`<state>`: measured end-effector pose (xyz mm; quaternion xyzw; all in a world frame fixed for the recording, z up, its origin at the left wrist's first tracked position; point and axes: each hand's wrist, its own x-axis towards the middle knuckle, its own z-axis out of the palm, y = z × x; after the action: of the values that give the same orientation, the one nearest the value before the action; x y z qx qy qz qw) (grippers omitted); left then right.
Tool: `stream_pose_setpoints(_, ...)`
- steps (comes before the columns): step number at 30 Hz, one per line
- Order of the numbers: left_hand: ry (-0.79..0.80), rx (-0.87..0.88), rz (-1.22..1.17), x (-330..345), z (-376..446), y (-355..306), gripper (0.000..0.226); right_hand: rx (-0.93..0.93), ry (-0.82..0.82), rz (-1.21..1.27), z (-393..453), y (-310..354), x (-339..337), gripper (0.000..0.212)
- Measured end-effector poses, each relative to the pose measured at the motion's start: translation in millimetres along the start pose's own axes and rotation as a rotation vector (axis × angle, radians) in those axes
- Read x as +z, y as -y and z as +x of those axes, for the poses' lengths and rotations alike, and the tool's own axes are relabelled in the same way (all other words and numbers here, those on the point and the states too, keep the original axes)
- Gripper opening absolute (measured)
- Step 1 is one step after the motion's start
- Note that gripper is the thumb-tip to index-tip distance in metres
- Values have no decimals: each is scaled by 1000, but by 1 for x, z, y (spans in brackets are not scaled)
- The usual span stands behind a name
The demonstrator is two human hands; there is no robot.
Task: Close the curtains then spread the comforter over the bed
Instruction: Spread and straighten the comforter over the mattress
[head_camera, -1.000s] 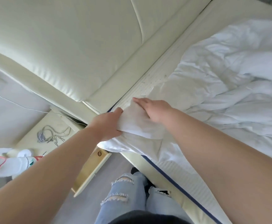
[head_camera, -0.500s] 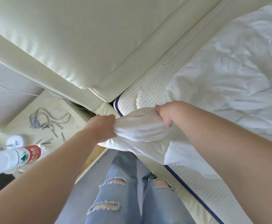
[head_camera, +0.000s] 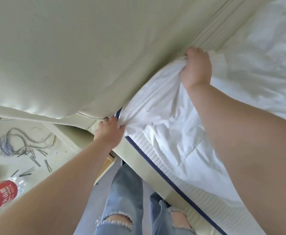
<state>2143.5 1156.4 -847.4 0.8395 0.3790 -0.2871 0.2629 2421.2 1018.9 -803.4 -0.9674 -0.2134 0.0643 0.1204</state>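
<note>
White comforter (head_camera: 164,119): bunched cotton, its top edge stretched between the two hands at the head corner of the bed; the rest lies rumpled over the mattress beyond the right hand.
Left hand (head_camera: 109,131): fingers clenched around a gathered corner of the comforter, right at the mattress corner, just under the headboard.
Right hand (head_camera: 195,68): fingers curled into a fold of the comforter edge, pressed close against the foot of the headboard.
Headboard (head_camera: 71,56): cream padded leather, above both hands.
Mattress (head_camera: 149,150): white quilted side with navy piping, bare below the left fingers.
Nightstand (head_camera: 65,150): left of the left hand, carrying a grey cord (head_camera: 20,141), scattered clips (head_camera: 35,161) and a bottle with a red label (head_camera: 3,195).
Jeans (head_camera: 125,200): ripped, pale blue, beside the bed frame below both arms.
</note>
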Motion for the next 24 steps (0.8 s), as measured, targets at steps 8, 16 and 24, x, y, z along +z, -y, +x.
stream_pose_setpoints(8,-95,-769,-1331,42,32,-8,58,-175,27,28,-84,-20,78,69)
stream_pose_setpoints(16,31,-691,-1648,58,32,-14,29,476,204,192,-179,-67,108,80)
stream_pose_setpoints(24,-418,-965,-1418,47,43,1,34,270,446,138,-161,-86,117,31)
